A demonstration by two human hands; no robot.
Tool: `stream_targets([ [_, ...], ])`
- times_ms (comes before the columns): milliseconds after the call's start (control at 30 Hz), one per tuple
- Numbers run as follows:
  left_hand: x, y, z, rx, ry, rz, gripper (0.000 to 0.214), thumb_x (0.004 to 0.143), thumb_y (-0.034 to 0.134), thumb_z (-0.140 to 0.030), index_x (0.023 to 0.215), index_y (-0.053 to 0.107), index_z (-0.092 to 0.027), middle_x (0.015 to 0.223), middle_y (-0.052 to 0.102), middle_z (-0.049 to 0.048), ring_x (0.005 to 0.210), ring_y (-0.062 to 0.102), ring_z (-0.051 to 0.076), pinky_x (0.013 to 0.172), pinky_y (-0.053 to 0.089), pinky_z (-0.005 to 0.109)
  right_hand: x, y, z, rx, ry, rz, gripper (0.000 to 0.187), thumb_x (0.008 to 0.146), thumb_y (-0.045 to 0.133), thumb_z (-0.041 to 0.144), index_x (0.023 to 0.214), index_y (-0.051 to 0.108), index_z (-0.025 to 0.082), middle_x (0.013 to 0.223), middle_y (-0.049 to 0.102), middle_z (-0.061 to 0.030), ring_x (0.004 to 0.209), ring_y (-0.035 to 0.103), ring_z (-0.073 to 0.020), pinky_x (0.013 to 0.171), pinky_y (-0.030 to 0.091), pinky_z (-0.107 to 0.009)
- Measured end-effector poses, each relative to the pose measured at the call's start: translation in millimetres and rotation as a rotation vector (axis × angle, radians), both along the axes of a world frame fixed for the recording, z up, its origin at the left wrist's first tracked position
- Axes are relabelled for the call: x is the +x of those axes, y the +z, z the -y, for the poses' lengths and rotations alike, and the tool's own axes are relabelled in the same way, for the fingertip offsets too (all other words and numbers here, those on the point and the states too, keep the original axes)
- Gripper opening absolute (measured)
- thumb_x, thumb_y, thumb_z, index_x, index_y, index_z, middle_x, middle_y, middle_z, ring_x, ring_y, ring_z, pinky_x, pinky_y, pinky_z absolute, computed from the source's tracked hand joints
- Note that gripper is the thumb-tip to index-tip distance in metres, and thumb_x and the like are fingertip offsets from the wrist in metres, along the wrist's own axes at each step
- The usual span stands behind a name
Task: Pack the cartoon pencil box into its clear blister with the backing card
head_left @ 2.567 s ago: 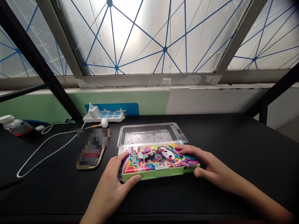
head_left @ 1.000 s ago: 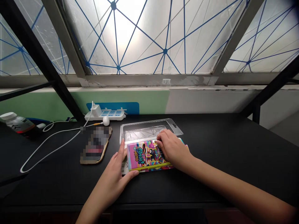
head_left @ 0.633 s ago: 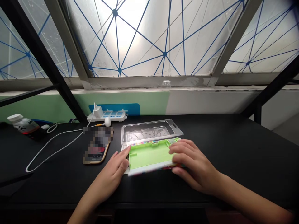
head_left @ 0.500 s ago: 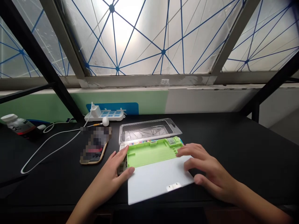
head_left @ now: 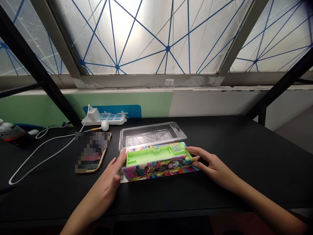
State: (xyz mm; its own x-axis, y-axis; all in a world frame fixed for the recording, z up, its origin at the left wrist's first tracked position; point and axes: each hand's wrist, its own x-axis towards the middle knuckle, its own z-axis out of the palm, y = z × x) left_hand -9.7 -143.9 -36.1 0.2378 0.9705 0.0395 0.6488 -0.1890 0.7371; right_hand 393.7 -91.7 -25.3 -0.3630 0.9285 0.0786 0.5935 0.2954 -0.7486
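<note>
A pencil case [head_left: 146,156] with a light green plastic inside lies on a colourful printed card [head_left: 161,175]. Its lid [head_left: 158,167] stands partly raised along the near side, the bright cartoon print facing me. At the case's right end, my right hand [head_left: 211,164] has the lid's corner between thumb and fingers. My left hand [head_left: 111,178] rests along the left end with its fingers stretched out, touching the side. The near part of the green tray is hidden behind the lid.
Behind the case lies a clear plastic blister shell [head_left: 149,135]. A phone [head_left: 94,153] and a white cable [head_left: 36,155] are on the left. Further back are a white power strip [head_left: 112,118] and a bottle [head_left: 11,132]. Black frame bars [head_left: 281,85] rise at both sides.
The lid, which lay flat toward me with its white inside showing, has swung up to show its printed outside. My right hand has closed on its corner; my left thumb has left the case.
</note>
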Motion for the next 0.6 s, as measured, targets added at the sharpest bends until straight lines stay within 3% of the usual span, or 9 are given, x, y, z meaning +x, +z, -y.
stream_targets([
  [100,1,2.1,0,0.021,-0.016,0.02,0.092,0.088,0.018,-0.086,0.164,0.014,-0.034,0.169,0.023,0.0046,0.154,0.022,0.036,0.122,0.021,0.06,-2,-4.8,2,0.035,-0.029,0.041,0.059,0.093,0.064,0.052,0.144,0.05,0.026,0.142,0.064,-0.0129,0.128,0.062,-0.034,0.106,0.052,-0.051],
  [167,3,2.8,1,0.041,-0.023,-0.013,0.094,0.089,0.032,-0.084,0.165,0.007,-0.034,0.167,0.029,0.0077,0.152,0.029,0.037,0.12,0.028,0.06,-3,-10.9,4,0.091,-0.027,0.077,0.066,0.09,0.068,0.049,0.147,0.044,0.026,0.144,0.062,-0.0136,0.13,0.061,-0.0331,0.108,0.051,-0.051],
  [267,7,0.7,4,0.107,0.006,-0.077,0.096,0.09,0.058,-0.068,0.164,0.006,-0.037,0.162,0.041,0.0079,0.147,0.04,0.035,0.118,0.037,0.055,-2,-18.6,8,0.198,-0.029,0.111,0.064,0.091,0.067,0.042,0.149,0.043,0.028,0.143,0.063,-0.0122,0.127,0.063,-0.0308,0.105,0.054,-0.049],
  [367,14,2.2,4,0.305,0.058,-0.078,0.09,0.091,0.068,-0.053,0.162,0.015,-0.039,0.161,0.044,0.0052,0.143,0.047,0.033,0.118,0.04,0.051,-1,-16.8,10,0.357,-0.029,0.097,0.055,0.094,0.065,0.037,0.146,0.049,0.03,0.138,0.066,-0.0093,0.121,0.066,-0.0292,0.097,0.06,-0.044],
  [433,21,12.0,-4,0.433,0.077,-0.061,0.086,0.09,0.069,-0.052,0.16,0.022,-0.039,0.161,0.043,0.0047,0.144,0.046,0.034,0.119,0.038,0.052,-3,-8.7,6,0.424,-0.057,0.065,0.051,0.094,0.064,0.036,0.144,0.054,0.03,0.136,0.067,-0.0091,0.115,0.069,-0.029,0.084,0.064,-0.038],
  [533,34,38.7,-33,0.425,0.12,-0.004,0.086,0.089,0.07,-0.053,0.16,0.025,-0.034,0.162,0.042,0.0086,0.145,0.044,0.034,0.118,0.04,0.051,-12,8.4,-17,0.401,-0.131,0.024,0.053,0.093,0.065,0.041,0.143,0.057,0.025,0.135,0.068,-0.0117,0.098,0.074,-0.0294,0.058,0.063,-0.034],
  [567,38,47.4,-47,0.413,0.133,0.002,0.086,0.089,0.07,-0.053,0.159,0.026,-0.032,0.161,0.041,0.0105,0.146,0.043,0.035,0.117,0.041,0.052,-16,13.3,-29,0.391,-0.15,0.013,0.054,0.092,0.065,0.043,0.142,0.058,0.023,0.135,0.069,-0.0125,0.095,0.075,-0.03,0.058,0.063,-0.035],
  [600,41,54.4,-62,0.421,0.134,-0.002,0.088,0.088,0.071,-0.052,0.159,0.026,-0.029,0.161,0.041,0.0124,0.146,0.042,0.036,0.117,0.04,0.054,-22,16.7,-42,0.399,-0.164,0.002,0.054,0.092,0.065,0.044,0.141,0.06,0.022,0.135,0.068,-0.0123,0.1,0.074,-0.032,0.067,0.065,-0.039],
])
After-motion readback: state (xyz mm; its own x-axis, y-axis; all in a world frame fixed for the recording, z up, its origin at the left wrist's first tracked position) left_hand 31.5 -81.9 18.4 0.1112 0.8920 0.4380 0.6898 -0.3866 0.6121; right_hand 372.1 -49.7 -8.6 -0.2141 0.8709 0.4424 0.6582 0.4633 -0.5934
